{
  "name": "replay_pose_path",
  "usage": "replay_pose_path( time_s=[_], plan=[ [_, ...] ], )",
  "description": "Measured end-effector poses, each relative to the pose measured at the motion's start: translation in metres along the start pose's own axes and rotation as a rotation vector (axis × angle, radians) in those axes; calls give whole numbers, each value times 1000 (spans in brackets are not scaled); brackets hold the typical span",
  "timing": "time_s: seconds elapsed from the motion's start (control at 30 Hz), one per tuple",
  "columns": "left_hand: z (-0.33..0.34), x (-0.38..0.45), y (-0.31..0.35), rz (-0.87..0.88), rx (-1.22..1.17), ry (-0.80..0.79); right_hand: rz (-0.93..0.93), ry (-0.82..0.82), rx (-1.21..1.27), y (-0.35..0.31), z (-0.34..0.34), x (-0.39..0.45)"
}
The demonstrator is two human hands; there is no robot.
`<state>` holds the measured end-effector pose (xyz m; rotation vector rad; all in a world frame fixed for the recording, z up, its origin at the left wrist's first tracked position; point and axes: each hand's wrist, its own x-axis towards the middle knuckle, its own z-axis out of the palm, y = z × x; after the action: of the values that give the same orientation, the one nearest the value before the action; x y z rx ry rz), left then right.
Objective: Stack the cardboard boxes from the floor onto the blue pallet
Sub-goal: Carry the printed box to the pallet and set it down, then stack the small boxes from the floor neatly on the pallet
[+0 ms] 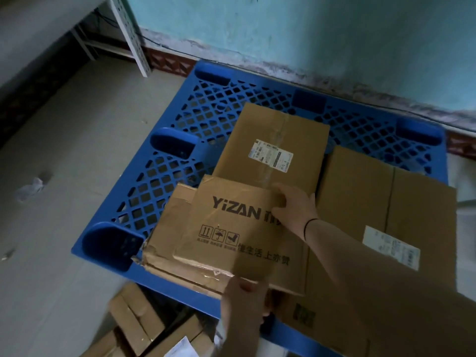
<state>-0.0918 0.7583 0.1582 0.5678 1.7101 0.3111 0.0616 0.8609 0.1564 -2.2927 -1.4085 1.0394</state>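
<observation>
Both hands gripped YIZAN box over blue pallet: left hand clasped near edge, right hand far edge. More boxes lay on floor.

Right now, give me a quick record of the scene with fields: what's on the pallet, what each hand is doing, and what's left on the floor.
pallet: blue pallet, against the wall
on pallet: box with shipping label; large flat box beside it
in hands: YIZAN box, torn at its left edge, over the pallet's near side
right hand: grips its far edge
left hand: grips its near edge
floor: more cardboard boxes near the pallet
</observation>
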Motion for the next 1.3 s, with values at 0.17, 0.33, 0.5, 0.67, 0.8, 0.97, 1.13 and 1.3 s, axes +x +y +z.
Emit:
replay_pose_path(
  time_s=[0.17,0.33,0.5,0.67,0.8,0.97,1.13,1.3],
  plan=[
    [-76,-28,76,408,-77,167,-142,-7,724,-78,-40,-42],
    [-155,-83,124,635,-233,186,-323,-143,709,-149,-63,-83],
    [-235,-129,79,683,-291,371,-494,-364,675,-186,-31,-135],
    [-281,-140,-32,539,-286,465,-537,-490,636,-178,57,-189],
    [-292,-110,-144,405,-316,503,-547,-551,472,-133,162,-217],
    [-271,-21,-258,332,-206,440,-522,-565,191,-39,284,-207],
    [-223,92,-320,335,60,344,-765,-496,-598,48,372,-151],
    [-193,160,-336,306,95,193,-1095,-426,-986,88,427,-104]
  ],
)
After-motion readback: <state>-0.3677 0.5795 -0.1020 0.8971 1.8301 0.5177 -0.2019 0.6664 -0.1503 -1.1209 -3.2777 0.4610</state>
